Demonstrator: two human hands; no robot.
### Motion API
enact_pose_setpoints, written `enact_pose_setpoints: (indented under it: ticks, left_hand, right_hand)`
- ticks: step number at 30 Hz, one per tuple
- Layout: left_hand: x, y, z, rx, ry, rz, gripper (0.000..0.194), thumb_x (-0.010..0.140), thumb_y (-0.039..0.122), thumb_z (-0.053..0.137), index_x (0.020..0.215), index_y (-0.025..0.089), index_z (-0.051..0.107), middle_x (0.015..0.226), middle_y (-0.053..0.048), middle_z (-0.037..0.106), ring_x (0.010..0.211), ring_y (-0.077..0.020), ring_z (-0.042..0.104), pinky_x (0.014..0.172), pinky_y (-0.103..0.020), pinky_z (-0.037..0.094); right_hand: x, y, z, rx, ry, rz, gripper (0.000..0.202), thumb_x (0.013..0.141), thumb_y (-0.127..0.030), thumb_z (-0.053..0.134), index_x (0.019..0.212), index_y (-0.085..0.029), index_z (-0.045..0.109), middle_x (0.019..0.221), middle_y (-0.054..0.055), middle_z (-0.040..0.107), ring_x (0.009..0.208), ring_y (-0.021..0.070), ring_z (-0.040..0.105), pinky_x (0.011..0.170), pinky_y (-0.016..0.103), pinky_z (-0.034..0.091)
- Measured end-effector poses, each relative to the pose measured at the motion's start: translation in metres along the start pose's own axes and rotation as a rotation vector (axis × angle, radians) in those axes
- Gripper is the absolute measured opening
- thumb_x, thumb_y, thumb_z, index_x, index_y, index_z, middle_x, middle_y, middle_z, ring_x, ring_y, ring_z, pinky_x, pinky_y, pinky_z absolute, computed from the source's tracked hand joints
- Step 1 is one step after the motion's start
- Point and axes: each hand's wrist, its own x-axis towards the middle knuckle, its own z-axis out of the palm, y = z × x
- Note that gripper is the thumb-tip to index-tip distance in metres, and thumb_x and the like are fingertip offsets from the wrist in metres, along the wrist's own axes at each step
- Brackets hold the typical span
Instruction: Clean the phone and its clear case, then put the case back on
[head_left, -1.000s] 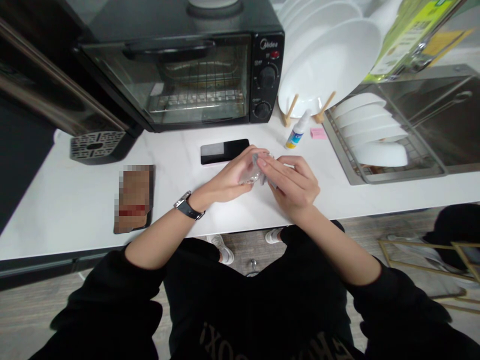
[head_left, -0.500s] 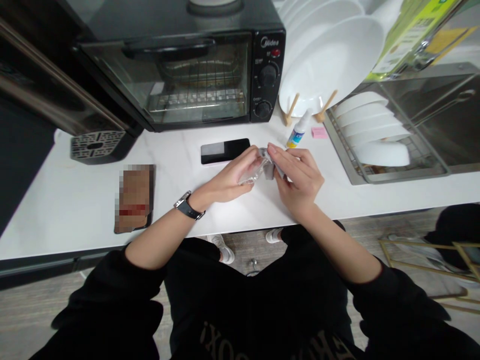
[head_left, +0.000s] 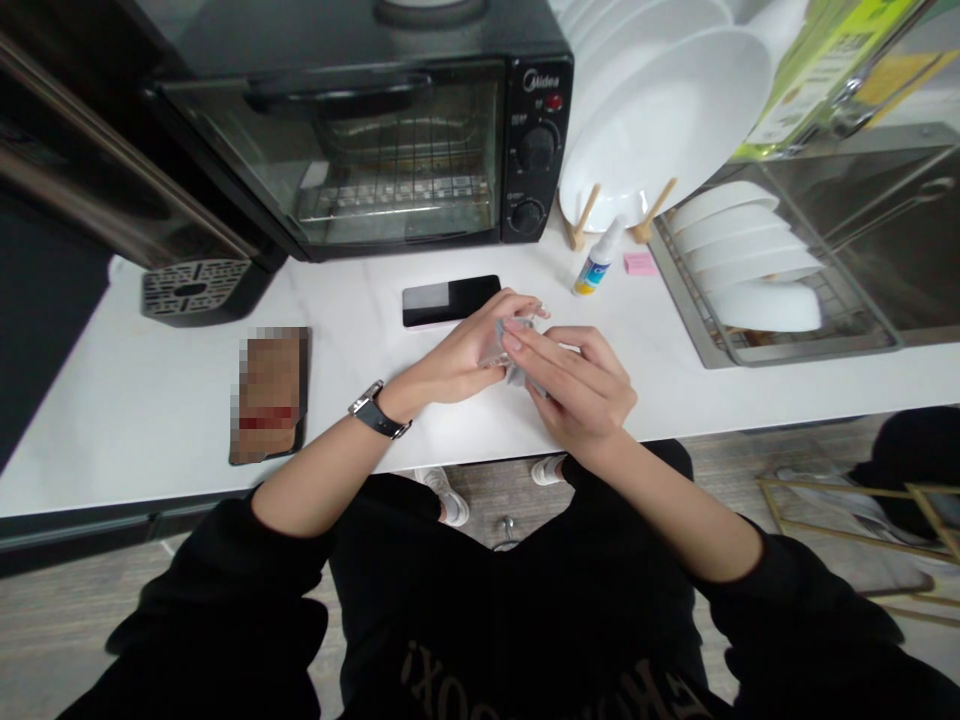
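Since half a second ago the right hand (head_left: 581, 385) has slid back over the small clear plastic packet (head_left: 510, 352), its fingers now covering most of it. Both hands pinch the packet just above the white countertop (head_left: 150, 400), the left hand (head_left: 461, 355) closed on its near-left end. It looks light, thin and crinkly, likely slippery, so best taken by the edges. Just beyond the grip lies a black smartphone (head_left: 450, 300); farther right stands a small spray bottle (head_left: 598, 263), with the toaster oven (head_left: 390, 140) behind.
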Motion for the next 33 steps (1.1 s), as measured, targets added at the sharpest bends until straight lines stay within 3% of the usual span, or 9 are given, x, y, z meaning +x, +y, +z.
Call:
enact_pose_setpoints:
  ticks: [7, 10, 13, 18, 23, 28, 33]
  left_hand:
    - [0.000, 0.003, 0.000, -0.002, 0.016, -0.015, 0.059, 0.098, 0.035, 0.070, 0.153, 0.024, 0.052, 0.144, -0.015, 0.059, 0.139, -0.0317, 0.058, 0.124, -0.050, 0.046]
    - [-0.002, -0.001, 0.000, -0.002, 0.021, 0.004, 0.064, 0.099, 0.043, 0.070, 0.157, 0.026, 0.049, 0.148, -0.015, 0.058, 0.142, -0.0337, 0.056, 0.127, -0.054, 0.043]
    - [-0.004, -0.010, 0.000, -0.014, 0.008, -0.021, 0.067, 0.099, 0.053, 0.069, 0.158, 0.027, 0.050, 0.147, -0.014, 0.058, 0.144, -0.0370, 0.054, 0.127, -0.058, 0.042]
    - [-0.007, -0.018, 0.002, -0.030, -0.004, -0.077, 0.074, 0.095, 0.066, 0.068, 0.156, 0.028, 0.052, 0.140, -0.014, 0.059, 0.143, -0.0391, 0.053, 0.124, -0.060, 0.044]
    - [-0.006, -0.016, 0.002, -0.014, 0.000, -0.098, 0.066, 0.096, 0.065, 0.067, 0.149, 0.027, 0.055, 0.139, -0.014, 0.059, 0.130, -0.0350, 0.057, 0.119, -0.057, 0.048]
    - [-0.004, -0.013, 0.002, -0.029, 0.007, -0.117, 0.066, 0.096, 0.065, 0.067, 0.148, 0.026, 0.057, 0.140, -0.014, 0.060, 0.137, -0.0364, 0.056, 0.120, -0.056, 0.048]
    - [-0.002, -0.004, 0.001, 0.027, 0.000, -0.041, 0.065, 0.097, 0.043, 0.068, 0.157, 0.025, 0.048, 0.150, -0.016, 0.056, 0.145, -0.0347, 0.053, 0.128, -0.055, 0.042]
  right_hand:
    - [-0.004, 0.009, -0.003, -0.032, -0.040, -0.077, 0.066, 0.099, -0.003, 0.071, 0.161, -0.020, 0.058, 0.131, 0.010, 0.084, 0.105, 0.0225, 0.076, 0.080, 0.037, 0.069]
    - [-0.007, 0.022, -0.006, -0.071, -0.102, -0.070, 0.076, 0.099, -0.002, 0.071, 0.168, -0.028, 0.049, 0.137, 0.006, 0.082, 0.111, 0.0219, 0.077, 0.083, 0.036, 0.069]
    - [-0.008, 0.038, -0.007, -0.118, -0.078, -0.034, 0.074, 0.102, -0.004, 0.067, 0.166, -0.037, 0.050, 0.136, 0.003, 0.083, 0.106, 0.0215, 0.077, 0.080, 0.037, 0.067]
    - [-0.012, 0.048, -0.003, -0.102, -0.045, 0.006, 0.073, 0.102, -0.004, 0.065, 0.163, -0.041, 0.053, 0.136, 0.001, 0.083, 0.104, 0.0215, 0.077, 0.081, 0.041, 0.066]
    - [-0.015, 0.045, 0.002, -0.076, -0.055, 0.104, 0.063, 0.105, -0.009, 0.062, 0.158, -0.042, 0.059, 0.139, 0.002, 0.082, 0.112, 0.0237, 0.079, 0.089, 0.047, 0.066]
    - [-0.012, 0.038, 0.003, -0.117, -0.053, 0.195, 0.053, 0.107, -0.009, 0.056, 0.152, -0.035, 0.067, 0.134, 0.005, 0.084, 0.116, 0.0255, 0.080, 0.091, 0.050, 0.067]
    - [-0.005, 0.014, 0.002, -0.049, 0.004, 0.105, 0.059, 0.102, -0.006, 0.064, 0.155, -0.034, 0.064, 0.130, 0.005, 0.085, 0.107, 0.0235, 0.079, 0.085, 0.044, 0.068]
